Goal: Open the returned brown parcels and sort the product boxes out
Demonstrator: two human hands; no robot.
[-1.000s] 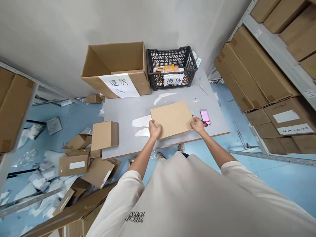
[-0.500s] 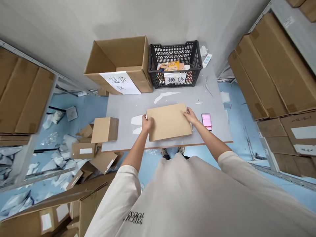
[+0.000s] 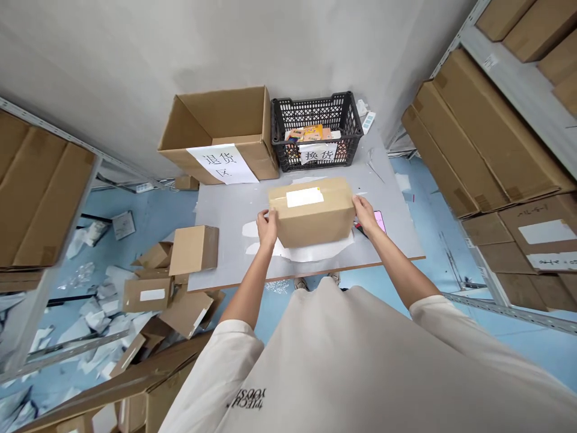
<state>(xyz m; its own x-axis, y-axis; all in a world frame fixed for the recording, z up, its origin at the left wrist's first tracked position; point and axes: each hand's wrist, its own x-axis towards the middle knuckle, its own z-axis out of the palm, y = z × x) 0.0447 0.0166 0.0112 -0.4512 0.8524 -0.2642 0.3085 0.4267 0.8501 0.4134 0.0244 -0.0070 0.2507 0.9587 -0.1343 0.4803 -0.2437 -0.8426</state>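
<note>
A brown cardboard box (image 3: pixel 315 225) is between my two hands over the front middle of the table. Its upper face bears a white label (image 3: pixel 305 196) and a strip of tape. At its left end, my left hand (image 3: pixel 267 227) grips the edge. My right hand (image 3: pixel 365 213) is closed on the opposite end. Beneath the box, pale paper (image 3: pixel 311 252) shows on the tabletop. Just past my right hand lies a phone (image 3: pixel 380 220) with a pink screen, partly hidden by the hand, beside a small dark and red object I cannot make out.
At the back of the table (image 3: pixel 229 219) stand a large open carton (image 3: pixel 265 120) and a black plastic crate (image 3: pixel 279 159) holding small packets. A smaller box (image 3: pixel 193 249) sits on the left edge. Shelves with cartons (image 3: pixel 491 132) flank both sides; discarded boxes (image 3: pixel 146 294) litter the left floor.
The box has been turned in my hands, so a labelled, taped face now shows on top with a plain side facing me. My view has also shifted slightly.
</note>
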